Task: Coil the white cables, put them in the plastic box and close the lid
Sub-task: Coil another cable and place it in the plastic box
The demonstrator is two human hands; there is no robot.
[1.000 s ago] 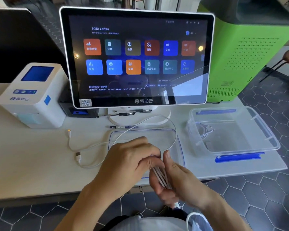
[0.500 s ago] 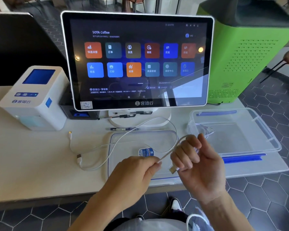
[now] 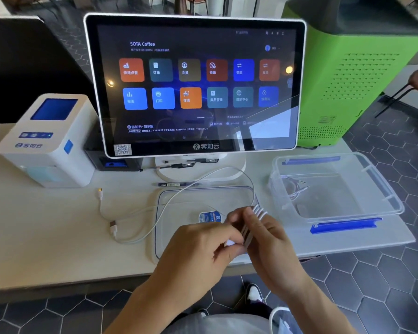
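A white cable [image 3: 169, 206] loops across the table and over the clear lid [image 3: 179, 196], its two plug ends lying at the left. My right hand [image 3: 270, 239] grips several folded turns of this cable [image 3: 257, 212]. My left hand [image 3: 203, 247] pinches the cable just beside that bundle, above the lid's near edge. The clear plastic box [image 3: 376, 189] with blue latches stands open at the right, and a coiled white cable [image 3: 294, 189] lies inside its left end.
A large touchscreen terminal [image 3: 193, 83] stands behind the lid, with a pen [image 3: 176, 184] at its base. A white receipt printer [image 3: 46, 141] sits at the left and a green machine [image 3: 357, 68] at the back right. The table's front edge is close below my hands.
My right hand has swung back to my left hand, adding another fold to the bundle. The loose loop on the table has shortened slightly.
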